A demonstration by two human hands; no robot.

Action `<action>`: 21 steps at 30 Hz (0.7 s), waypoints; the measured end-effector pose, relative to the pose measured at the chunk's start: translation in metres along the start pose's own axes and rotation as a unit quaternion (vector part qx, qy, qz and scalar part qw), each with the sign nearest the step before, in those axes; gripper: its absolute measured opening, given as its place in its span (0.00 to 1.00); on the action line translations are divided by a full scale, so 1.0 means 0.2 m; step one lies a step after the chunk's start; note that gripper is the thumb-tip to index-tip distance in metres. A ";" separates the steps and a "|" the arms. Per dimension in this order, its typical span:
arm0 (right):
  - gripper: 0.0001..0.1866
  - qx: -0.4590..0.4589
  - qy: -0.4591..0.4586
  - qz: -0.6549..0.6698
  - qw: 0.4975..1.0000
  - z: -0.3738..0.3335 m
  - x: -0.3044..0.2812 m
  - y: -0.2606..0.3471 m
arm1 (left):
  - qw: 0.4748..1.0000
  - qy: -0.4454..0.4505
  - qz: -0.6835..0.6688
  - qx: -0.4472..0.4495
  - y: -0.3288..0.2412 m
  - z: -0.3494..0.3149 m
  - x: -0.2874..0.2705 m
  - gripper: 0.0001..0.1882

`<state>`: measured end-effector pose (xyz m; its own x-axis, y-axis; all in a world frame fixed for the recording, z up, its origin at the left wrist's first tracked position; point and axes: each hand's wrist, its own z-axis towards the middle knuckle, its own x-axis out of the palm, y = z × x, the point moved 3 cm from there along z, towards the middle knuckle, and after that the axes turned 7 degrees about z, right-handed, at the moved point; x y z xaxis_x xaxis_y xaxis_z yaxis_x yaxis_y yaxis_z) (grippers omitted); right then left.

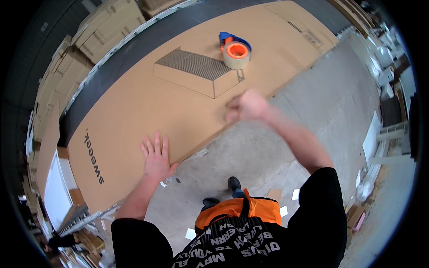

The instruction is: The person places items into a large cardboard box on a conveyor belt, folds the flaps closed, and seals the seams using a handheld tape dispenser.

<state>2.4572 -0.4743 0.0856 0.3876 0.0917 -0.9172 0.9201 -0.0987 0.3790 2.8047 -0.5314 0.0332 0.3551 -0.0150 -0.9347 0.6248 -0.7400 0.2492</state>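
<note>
A long, flat cardboard box (187,114) lies in front of me, with a printed line drawing on its top. My left hand (156,157) rests flat on the box near its close edge, fingers spread, holding nothing. Over the edge farther right is my right hand (247,106), its fingers bent and smeared by motion, so whether it holds anything is unclear. Beyond it a tape dispenser (235,50) with a blue and orange body and a roll of tape sits on the box.
Stacked cartons (107,31) stand beyond the dark work surface (129,48). At the left, the box's end flaps are open and a white panel (58,190) shows there. Paper scraps (191,233) lie on the concrete floor (313,111). Plastic-wrapped goods (382,56) line the right side.
</note>
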 end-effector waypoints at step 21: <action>0.29 0.085 -0.033 0.196 0.976 0.34 -0.40 0.13 | 1.000 0.006 0.007 -0.014 -0.03 0.02 -0.02 0.59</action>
<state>2.4462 -0.5523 0.1595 0.6985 -0.0500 -0.7139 0.6770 -0.2771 0.6818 2.7977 -0.5293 0.0337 0.3726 -0.0174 -0.9278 0.6381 -0.7211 0.2698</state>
